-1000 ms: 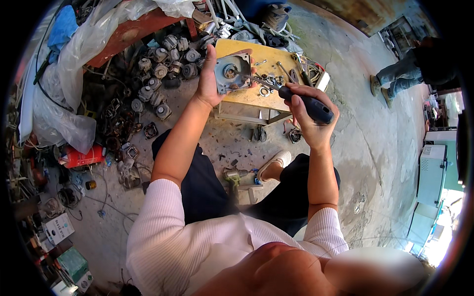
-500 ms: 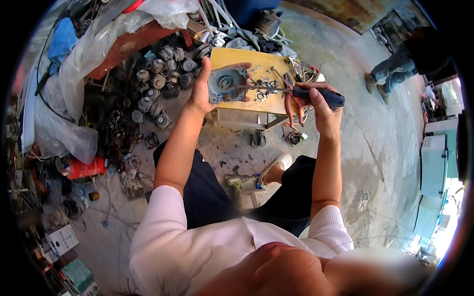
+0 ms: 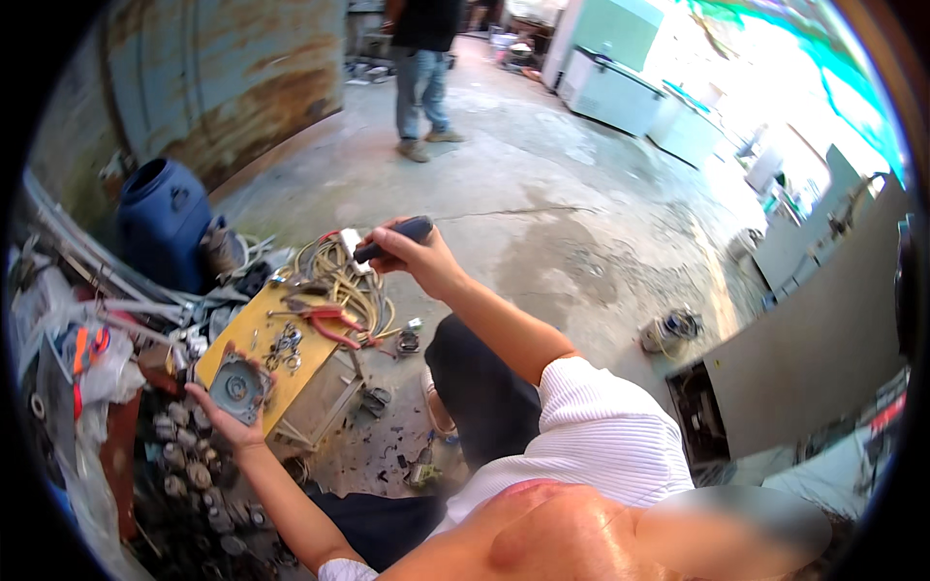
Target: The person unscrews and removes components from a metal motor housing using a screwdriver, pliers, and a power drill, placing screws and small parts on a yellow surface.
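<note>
My left hand [image 3: 229, 423] grips a grey metal motor end cover [image 3: 235, 389] by its edge, its round hollow facing up. The cover is over the near left end of a yellow-topped small table [image 3: 308, 360]. In my closed right hand [image 3: 418, 258] is a screwdriver [image 3: 409, 231], raised beyond the table's right side; its dark handle shows, and its blade cannot be made out. On the tabletop lie small rings and bolts [image 3: 285, 347], with red-handled pliers [image 3: 334, 322] beside them.
Coiled yellowish hose [image 3: 339, 276] lies past the table. A blue barrel [image 3: 167, 218] stands at the far left. Many small motors [image 3: 189, 465] cover the floor at lower left. A person [image 3: 421, 77] stands farther back. To the right are a white chest freezer [image 3: 610, 92] and a large grey panel [image 3: 814, 339].
The view has swung to the right. My right hand has drawn the screwdriver away from the end cover, where its tip was before. My left hand still holds the cover.
</note>
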`<state>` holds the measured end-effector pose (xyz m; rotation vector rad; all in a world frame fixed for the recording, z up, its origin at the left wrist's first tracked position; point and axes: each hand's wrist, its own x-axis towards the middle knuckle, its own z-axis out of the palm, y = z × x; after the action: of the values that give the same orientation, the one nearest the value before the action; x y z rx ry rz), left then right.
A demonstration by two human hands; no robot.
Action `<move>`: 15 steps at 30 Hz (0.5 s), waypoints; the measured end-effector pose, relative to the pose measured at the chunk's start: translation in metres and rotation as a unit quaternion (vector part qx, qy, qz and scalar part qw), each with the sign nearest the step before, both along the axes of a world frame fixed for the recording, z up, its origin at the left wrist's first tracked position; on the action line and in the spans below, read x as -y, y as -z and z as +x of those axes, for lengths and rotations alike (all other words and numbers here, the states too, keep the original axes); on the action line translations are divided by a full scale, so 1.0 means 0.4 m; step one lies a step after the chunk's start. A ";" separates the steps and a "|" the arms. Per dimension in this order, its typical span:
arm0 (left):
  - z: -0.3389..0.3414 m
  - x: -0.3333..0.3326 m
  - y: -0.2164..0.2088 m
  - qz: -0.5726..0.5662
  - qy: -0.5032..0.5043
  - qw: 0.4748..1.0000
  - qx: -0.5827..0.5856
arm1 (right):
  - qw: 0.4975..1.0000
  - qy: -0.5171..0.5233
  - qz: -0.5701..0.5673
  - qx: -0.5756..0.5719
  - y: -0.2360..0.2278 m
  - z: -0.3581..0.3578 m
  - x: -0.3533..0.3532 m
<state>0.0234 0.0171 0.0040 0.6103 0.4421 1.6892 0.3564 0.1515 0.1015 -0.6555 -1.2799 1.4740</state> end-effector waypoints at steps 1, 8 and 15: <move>0.021 -0.003 0.003 -0.008 0.008 1.000 -0.004 | 0.999 0.032 -0.009 -0.002 -0.007 0.054 0.011; 0.021 -0.007 0.027 -0.024 0.066 0.997 0.017 | 0.955 0.203 -0.072 -0.203 -0.100 0.378 0.063; 0.028 -0.008 0.027 -0.009 0.085 0.996 0.032 | 0.855 0.464 0.086 -0.215 -0.226 0.708 0.017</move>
<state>0.0348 0.0205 -0.0067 0.5638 0.3496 1.5373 0.6395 0.1445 0.1919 -0.6386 -0.5684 0.6267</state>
